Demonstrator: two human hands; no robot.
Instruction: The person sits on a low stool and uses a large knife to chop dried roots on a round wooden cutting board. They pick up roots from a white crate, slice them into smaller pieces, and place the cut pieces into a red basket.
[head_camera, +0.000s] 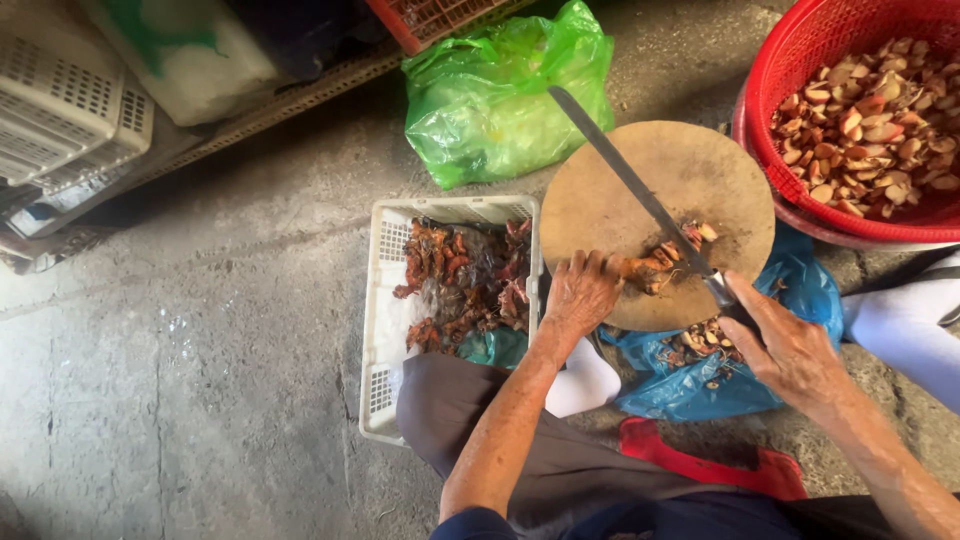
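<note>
From my head camera, my left hand (580, 292) pressed a knobbly orange-brown root (655, 265) onto the round wooden chopping board (690, 180), fingers curled narrow on its near end. My right hand (790, 350) was closed around the handle of a long knife (625, 180), its blade lying across the root. Left of my left fingers stood a white plastic crate (385, 300) with more reddish roots. Beyond my right fingers, a red basket (800, 60) held pale cut pieces, its far side cut off. Below the board a blue bag (700, 390) caught trimmings. The green bag's (500, 100) contents were hard to make out.
</note>
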